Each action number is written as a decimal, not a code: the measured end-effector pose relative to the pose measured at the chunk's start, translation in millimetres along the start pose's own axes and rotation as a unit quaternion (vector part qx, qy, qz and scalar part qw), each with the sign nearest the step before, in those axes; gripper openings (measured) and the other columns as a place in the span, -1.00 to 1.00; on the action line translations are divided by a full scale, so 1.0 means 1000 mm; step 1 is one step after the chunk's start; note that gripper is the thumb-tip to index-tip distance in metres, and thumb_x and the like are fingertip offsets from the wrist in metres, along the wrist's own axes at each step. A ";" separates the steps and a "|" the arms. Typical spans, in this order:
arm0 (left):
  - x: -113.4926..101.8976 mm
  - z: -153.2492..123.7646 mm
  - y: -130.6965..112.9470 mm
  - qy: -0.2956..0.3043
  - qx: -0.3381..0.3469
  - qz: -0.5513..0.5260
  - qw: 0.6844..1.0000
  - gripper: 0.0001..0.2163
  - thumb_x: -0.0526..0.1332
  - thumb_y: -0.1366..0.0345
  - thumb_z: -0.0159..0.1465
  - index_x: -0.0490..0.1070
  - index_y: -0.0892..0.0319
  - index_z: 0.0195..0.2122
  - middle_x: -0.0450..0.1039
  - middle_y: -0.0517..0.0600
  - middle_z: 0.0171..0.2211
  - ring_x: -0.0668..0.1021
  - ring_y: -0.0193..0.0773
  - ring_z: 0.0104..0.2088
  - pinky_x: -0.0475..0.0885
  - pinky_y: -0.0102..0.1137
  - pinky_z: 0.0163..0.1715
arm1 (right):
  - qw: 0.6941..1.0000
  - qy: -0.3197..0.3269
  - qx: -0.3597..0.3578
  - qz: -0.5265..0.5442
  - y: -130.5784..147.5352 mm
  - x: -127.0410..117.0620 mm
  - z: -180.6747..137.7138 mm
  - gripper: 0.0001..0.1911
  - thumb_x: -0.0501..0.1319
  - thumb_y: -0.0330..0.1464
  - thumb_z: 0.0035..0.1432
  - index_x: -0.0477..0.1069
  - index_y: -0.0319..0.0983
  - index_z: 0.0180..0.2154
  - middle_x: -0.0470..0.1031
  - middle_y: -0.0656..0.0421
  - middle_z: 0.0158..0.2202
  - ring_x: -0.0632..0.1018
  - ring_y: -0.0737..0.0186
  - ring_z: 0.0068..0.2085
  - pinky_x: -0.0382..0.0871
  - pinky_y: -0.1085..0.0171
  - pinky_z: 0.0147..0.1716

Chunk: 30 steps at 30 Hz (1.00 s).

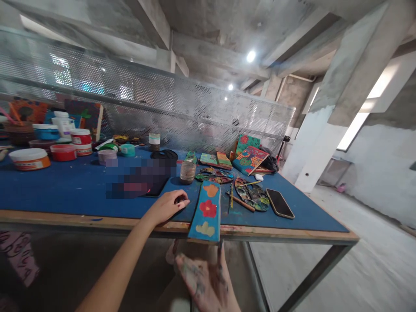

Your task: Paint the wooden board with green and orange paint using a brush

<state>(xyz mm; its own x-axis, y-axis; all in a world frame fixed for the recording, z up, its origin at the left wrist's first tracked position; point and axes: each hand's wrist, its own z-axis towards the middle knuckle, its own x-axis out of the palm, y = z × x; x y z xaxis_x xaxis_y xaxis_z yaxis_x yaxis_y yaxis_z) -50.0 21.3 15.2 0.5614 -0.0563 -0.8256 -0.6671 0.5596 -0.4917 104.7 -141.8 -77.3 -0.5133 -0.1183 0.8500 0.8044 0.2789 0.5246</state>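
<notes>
My left hand [167, 207] rests on the blue table [65, 186] near its front edge, fingers loosely bent and holding nothing. Just to its right lies a long blue painted board [206, 212] with orange, red and yellow flowers, its near end overhanging the edge. My right hand [208, 277] is below the table edge, smeared with paint, fingers spread. One finger reaches up to the board's overhanging end.
Right of the board lie brushes [240, 201], a paint palette [253, 195] and a black phone [280, 203]. A jar of murky water [187, 172], a second palette [214, 175], painted canvases [248, 158] and paint tubs [30, 159] stand further back. A perforated metal screen [195, 112] backs the table.
</notes>
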 end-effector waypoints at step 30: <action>0.001 0.114 -0.096 -0.255 0.113 -0.335 0.900 -0.61 0.10 0.10 0.35 0.26 0.10 0.16 0.17 0.13 0.26 0.29 0.01 0.22 0.17 0.08 0.20 | 0.885 -0.014 -0.399 -0.240 0.149 0.090 0.140 -0.47 0.08 -0.14 0.18 0.25 -0.16 0.15 0.27 0.16 0.24 0.23 0.17 0.29 0.08 0.04 0.23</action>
<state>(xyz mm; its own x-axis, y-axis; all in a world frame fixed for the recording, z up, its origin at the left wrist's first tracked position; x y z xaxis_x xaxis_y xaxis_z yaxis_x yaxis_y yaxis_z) 70.1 62.4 93.4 0.9907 -0.0893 -0.1024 -0.0109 0.6992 -0.7149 136.4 22.6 70.1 -0.8514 -0.0145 0.5244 0.4411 -0.5607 0.7007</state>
